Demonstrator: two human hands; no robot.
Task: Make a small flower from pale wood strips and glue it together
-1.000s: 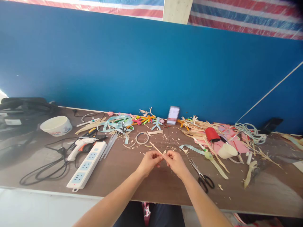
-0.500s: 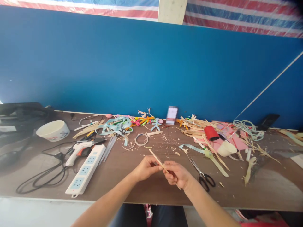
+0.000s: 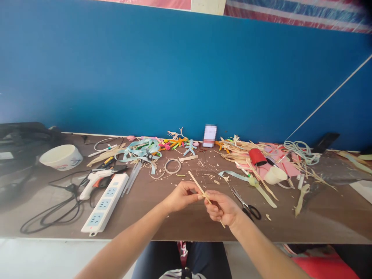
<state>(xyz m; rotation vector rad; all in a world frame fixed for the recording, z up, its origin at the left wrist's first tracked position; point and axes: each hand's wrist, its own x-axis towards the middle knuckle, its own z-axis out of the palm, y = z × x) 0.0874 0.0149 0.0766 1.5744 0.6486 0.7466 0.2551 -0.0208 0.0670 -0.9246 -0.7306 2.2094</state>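
While both hands are busy out in front of the body, the thing they're on is one thin pale strip (image 3: 197, 183), held up over the near part of the worktop. It runs on a slant: the upper end pokes out free towards the back, the lower end comes out below the right hand (image 3: 222, 207). That hand is closed round it, thumb on top and fingers curled in. The left hand (image 3: 186, 197) is narrowed to a thumb-and-finger pinch, with the tips right at the strip, just beside the right thumb. Can't make out what the tips are doing there, too small.

My read is that the step in hand is close two-handed finger work on that one spot. What the next move calls for, I'd say, is a light, steady hold on the right and small movements on the left, cos something that thin could bend or split.

Further out, scissors (image 3: 243, 198) lie near the right hand, and a pale ring (image 3: 173, 173) sits beyond the left. On the left there's a power strip (image 3: 106, 201) next to a glue gun (image 3: 94, 181); over on the right, a red cup (image 3: 257, 157) is tipped over among scraps.
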